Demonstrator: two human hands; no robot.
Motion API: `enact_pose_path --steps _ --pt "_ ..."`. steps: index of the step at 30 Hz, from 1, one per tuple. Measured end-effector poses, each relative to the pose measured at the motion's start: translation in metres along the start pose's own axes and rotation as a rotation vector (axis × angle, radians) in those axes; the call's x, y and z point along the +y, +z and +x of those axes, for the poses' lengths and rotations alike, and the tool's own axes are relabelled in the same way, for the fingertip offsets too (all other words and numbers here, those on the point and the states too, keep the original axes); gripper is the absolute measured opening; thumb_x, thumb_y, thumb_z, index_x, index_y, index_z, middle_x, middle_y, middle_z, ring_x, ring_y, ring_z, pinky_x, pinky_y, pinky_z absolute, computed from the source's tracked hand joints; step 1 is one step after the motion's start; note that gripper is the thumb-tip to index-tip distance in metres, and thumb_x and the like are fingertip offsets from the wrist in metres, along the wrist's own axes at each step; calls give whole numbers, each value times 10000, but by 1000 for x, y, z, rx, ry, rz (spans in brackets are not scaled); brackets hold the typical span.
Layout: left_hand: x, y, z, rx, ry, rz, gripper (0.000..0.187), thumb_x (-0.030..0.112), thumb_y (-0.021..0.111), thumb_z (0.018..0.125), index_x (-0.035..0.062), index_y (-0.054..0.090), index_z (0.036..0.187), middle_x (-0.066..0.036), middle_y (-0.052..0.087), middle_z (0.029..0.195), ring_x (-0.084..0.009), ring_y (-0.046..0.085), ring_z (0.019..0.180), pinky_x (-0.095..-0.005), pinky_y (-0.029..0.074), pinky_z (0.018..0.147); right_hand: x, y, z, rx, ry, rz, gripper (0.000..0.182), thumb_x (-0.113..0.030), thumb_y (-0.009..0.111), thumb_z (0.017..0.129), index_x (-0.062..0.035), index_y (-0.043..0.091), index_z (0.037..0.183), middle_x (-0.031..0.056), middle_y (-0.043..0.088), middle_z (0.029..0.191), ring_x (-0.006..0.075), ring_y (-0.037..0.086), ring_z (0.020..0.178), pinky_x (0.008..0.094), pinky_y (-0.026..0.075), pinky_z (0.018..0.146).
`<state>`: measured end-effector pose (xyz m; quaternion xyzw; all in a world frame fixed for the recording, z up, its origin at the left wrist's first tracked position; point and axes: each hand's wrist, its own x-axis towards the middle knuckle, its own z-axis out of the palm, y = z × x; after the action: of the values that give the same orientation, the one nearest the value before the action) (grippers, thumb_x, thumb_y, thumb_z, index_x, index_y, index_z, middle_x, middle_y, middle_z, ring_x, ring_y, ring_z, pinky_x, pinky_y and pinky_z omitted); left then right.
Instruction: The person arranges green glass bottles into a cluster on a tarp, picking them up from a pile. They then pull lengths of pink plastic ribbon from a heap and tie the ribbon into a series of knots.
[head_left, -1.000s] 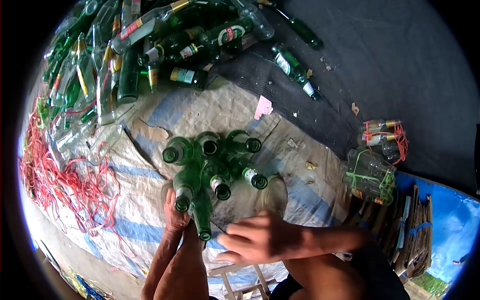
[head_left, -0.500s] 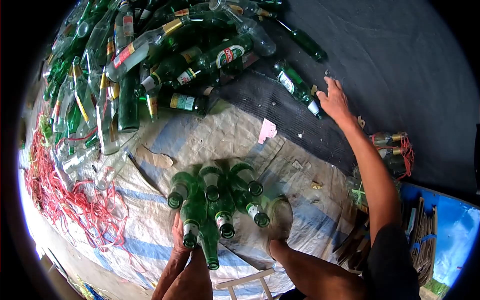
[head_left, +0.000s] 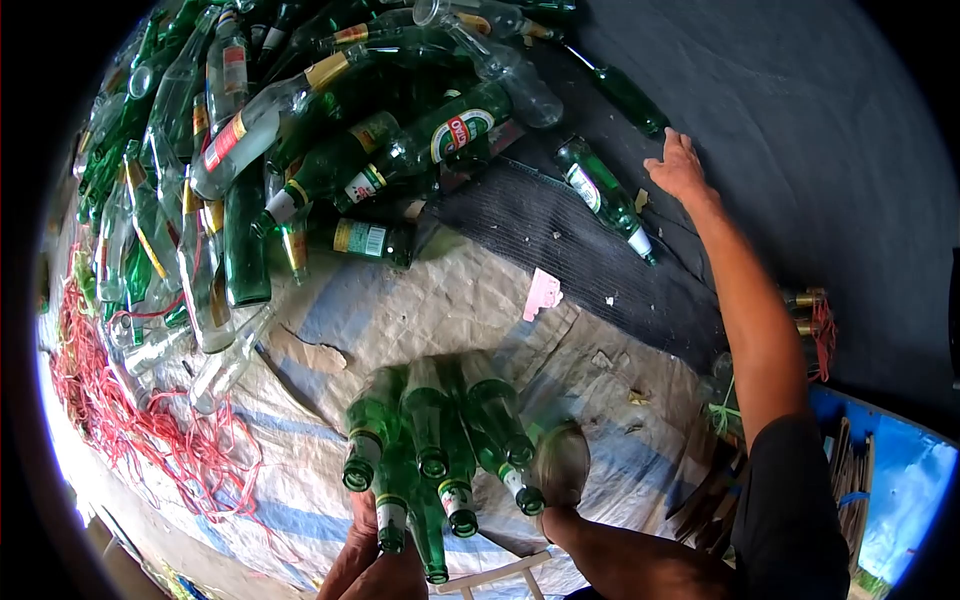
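Note:
My right hand reaches out over the dark mat, thumb and fingers apart. Its fingertips are right at the base of a green glass bottle lying on its side. A second green bottle with a white neck label lies just left of that hand. Between my legs stands a tight cluster of green bottles, necks pointing toward me. My left hand is low against the cluster's left side, its fingers hidden behind the bottles.
A big heap of green and clear bottles fills the upper left. Tangled red plastic string lies left on the striped tarp. Tied bottles and a blue panel are on the right. A pink scrap lies mid-tarp.
My right hand has moved up and away, from beside the nearer loose bottle to the base of the farther one. The view has shifted, so the cluster appears lower.

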<state>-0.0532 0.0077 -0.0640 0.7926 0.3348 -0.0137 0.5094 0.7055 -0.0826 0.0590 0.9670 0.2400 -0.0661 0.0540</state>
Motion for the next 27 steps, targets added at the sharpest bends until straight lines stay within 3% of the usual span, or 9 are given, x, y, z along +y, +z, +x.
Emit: enact_pose_path --steps 8,17,27 --pt "9 11 16 -18 -27 -13 528 206 737 887 15 607 1361 -210 667 1308 -406 677 1163 -428 560 957 13 20 55 -43 -10 -14 922 -317 731 936 -11 224 1642 249 303 1667 390 295 1559 450 292 1280" --pt "11 15 9 -40 -77 -20 529 206 734 892 12 601 1366 -209 672 1299 -400 681 1159 -424 561 956 10 22 71 -53 25 -38 928 -367 733 953 -63 215 1660 206 278 1678 385 290 1560 472 310 1271" --pt "11 16 7 -44 -88 -23 530 205 730 897 9 595 1371 -207 678 1289 -393 685 1154 -419 562 956 -11 27 72 58 -1 75 719 -367 807 890 -55 489 1455 257 519 1450 429 484 1390 469 450 1148"
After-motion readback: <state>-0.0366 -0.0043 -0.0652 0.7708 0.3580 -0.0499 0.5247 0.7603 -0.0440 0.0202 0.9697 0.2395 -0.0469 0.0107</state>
